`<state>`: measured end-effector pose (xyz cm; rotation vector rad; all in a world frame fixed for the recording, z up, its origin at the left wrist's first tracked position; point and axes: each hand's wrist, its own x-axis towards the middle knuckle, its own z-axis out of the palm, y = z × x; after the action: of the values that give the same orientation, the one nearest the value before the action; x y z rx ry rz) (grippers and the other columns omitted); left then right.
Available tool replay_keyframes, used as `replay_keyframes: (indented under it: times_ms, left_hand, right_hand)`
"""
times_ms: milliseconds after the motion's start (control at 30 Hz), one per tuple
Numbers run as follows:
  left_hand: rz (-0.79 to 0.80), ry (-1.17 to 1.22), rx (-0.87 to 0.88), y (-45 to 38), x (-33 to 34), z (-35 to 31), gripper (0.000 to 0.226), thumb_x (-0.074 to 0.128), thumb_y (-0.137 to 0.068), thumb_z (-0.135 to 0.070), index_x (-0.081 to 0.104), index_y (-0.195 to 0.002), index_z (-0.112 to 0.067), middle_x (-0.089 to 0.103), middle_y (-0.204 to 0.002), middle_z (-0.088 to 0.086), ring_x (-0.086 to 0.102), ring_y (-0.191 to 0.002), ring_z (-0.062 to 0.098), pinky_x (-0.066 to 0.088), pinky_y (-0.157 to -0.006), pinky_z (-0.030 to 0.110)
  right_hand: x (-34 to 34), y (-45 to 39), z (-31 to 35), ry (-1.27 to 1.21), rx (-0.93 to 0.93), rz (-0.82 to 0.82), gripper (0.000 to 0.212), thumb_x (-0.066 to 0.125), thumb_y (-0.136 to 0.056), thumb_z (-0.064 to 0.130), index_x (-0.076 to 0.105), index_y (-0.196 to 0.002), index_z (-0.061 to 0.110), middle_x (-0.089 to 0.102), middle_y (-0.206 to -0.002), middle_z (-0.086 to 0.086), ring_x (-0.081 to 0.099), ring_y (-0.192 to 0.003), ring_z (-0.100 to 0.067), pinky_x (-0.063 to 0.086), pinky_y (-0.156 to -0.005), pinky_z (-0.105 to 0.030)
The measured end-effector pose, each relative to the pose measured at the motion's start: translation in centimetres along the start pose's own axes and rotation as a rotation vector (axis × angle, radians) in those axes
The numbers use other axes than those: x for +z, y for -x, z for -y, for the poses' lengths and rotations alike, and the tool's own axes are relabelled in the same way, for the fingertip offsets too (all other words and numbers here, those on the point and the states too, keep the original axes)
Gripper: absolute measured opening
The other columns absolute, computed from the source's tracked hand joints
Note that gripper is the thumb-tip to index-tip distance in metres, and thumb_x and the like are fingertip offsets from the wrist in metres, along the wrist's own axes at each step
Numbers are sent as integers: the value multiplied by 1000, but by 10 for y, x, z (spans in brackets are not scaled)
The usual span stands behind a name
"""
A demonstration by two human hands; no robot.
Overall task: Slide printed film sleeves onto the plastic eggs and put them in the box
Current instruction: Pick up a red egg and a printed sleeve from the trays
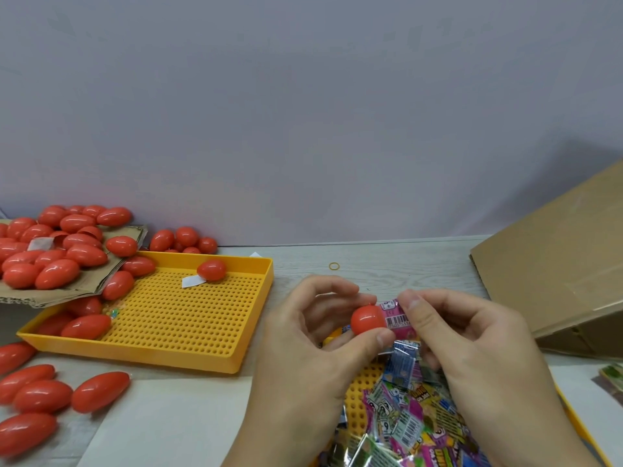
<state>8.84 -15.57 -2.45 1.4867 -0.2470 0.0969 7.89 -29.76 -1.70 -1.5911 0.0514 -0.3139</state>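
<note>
- Red egg [367, 319] sits pinched in the left hand [303, 345], above the bench's [387, 264] front edge; the right hand [472, 345] pinches the pink sleeve [397, 320], part-way on.
- To do it well, I judge: keep the egg steady, hold the film's mouth open, and draw it on evenly to avoid creasing.
- Counted: one egg in hand, two yellow trays [188, 315], one box [556, 264] at the bench's right edge.
- Loose eggs [57, 244] number dozens; spare sleeves [404, 419] overlap too much to count.

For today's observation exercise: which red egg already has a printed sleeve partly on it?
The egg held between both hands; all others are bare.
</note>
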Motion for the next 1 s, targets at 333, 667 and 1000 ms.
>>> replay_keyframes:
  times_ms: [333,667,1000]
  left_hand:
    - [9,-41,3,0,-1,4,51,86,-62,7,65,-100,-21,76,-94,1,73,-95,14,58,-75,20]
    - [8,-153,40,0,-1,6,56,86,-62,10,66,-94,-32,75,-95,-5,72,-93,11,60,-67,22]
    - [14,-186,35,1,-1,5,54,86,-63,11,65,-97,-27,74,-93,-9,71,-93,8,60,-66,21]
  right_hand:
    - [2,1,1,-35,78,-4,27,64,-58,55,77,-75,38,63,-49,9,56,-43,1,40,-43,-8]
    - [3,1,2,-33,100,2,24,64,-63,52,77,-75,35,63,-49,10,56,-42,2,39,-43,-6]
    - [1,1,2,-21,78,15,20,64,-66,48,77,-75,36,60,-46,12,56,-41,3,38,-42,-6]
